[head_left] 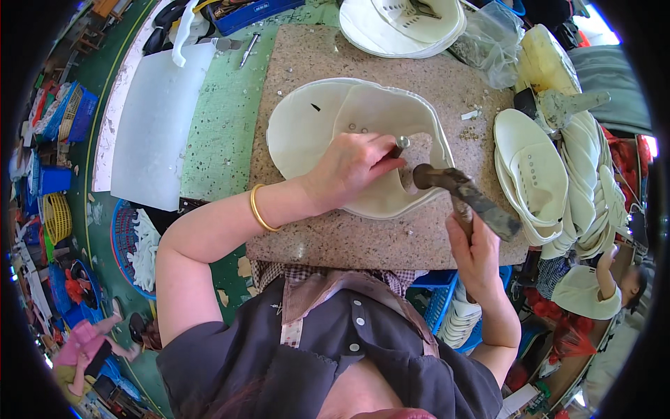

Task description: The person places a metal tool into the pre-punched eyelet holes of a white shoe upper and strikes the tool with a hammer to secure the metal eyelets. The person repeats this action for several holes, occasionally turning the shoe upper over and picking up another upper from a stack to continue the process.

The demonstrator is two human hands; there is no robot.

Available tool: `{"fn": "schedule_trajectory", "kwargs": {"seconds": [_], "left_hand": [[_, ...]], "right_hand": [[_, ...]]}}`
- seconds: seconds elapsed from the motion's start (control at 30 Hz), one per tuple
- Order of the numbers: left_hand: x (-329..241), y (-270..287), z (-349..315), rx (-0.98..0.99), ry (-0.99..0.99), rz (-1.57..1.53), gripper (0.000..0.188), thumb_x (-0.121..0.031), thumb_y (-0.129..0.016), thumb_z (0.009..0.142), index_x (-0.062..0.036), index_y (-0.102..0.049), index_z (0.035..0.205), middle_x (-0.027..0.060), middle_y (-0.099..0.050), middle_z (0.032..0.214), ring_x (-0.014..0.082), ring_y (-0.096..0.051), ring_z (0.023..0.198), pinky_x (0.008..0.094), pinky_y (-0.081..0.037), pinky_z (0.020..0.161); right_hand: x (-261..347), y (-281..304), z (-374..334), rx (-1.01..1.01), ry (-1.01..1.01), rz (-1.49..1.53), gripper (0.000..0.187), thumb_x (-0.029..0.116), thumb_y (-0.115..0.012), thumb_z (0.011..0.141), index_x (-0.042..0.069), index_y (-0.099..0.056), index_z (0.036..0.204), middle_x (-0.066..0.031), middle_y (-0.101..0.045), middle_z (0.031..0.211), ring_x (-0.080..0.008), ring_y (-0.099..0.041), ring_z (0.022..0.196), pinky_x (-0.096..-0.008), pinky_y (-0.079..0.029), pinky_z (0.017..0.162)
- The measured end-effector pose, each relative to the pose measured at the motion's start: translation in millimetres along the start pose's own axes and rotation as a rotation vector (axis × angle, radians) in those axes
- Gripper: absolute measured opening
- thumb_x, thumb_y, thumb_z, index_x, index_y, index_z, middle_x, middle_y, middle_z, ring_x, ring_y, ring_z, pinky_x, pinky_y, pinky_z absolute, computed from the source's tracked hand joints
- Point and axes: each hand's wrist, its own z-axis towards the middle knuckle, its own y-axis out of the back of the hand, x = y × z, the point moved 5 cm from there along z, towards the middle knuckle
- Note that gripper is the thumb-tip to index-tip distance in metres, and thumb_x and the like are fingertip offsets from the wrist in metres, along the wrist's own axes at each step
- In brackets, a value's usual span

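Observation:
A cream shoe upper (pixel 303 129) lies on a speckled stone slab (pixel 300 56), its curved edge standing up on the right. Pinched in my left hand (pixel 352 167) is a short metal punch (pixel 403 143), round head up, over the piece; its lower end is hidden by my fingers. My right hand (pixel 476 255) grips a hammer (pixel 469 194) by its handle, the round face close to the right of the punch, apart from it. Small eyelets or holes (pixel 357 128) show in the upper beyond my left hand.
More cream uppers (pixel 534 174) lie stacked at the right, others (pixel 401 42) at the far edge. Small brass-coloured eyelets (pixel 474 133) are scattered on the slab. A plastic bag (pixel 488 42), a white sheet (pixel 157 126) and a blue tray (pixel 244 17) surround it. Another person (pixel 597 286) is at the right.

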Motion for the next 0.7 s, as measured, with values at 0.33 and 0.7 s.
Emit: {"fn": "schedule_trajectory", "kwargs": {"seconds": [0.33,0.7], "left_hand": [[-15.5,-3.2,0.2,0.002,-0.138,0.121,0.015,-0.01,-0.066,0.078,0.0,-0.055,0.079,0.0126,-0.054,0.066,0.0292,-0.056,0.058,0.0375,-0.044,0.052],[26.8,20.6,-2.5,0.104,0.48,-0.44,0.017,-0.012,-0.056,0.089,0.005,-0.058,0.092,0.0077,-0.064,0.081,0.0117,-0.063,0.074,0.0246,-0.052,0.064]], "right_hand": [[49.4,14.6,0.3,-0.048,0.607,-0.714,0.031,0.009,-0.049,0.088,-0.001,-0.048,0.117,-0.0083,-0.057,0.082,-0.0232,-0.058,0.073,-0.0307,-0.045,0.064],[-47.8,35.8,-54.7,-0.441,-0.015,-0.16,0.01,0.008,-0.059,0.085,0.001,-0.052,0.085,-0.0016,-0.048,0.053,-0.014,-0.046,0.043,-0.0278,-0.037,0.043]]}}
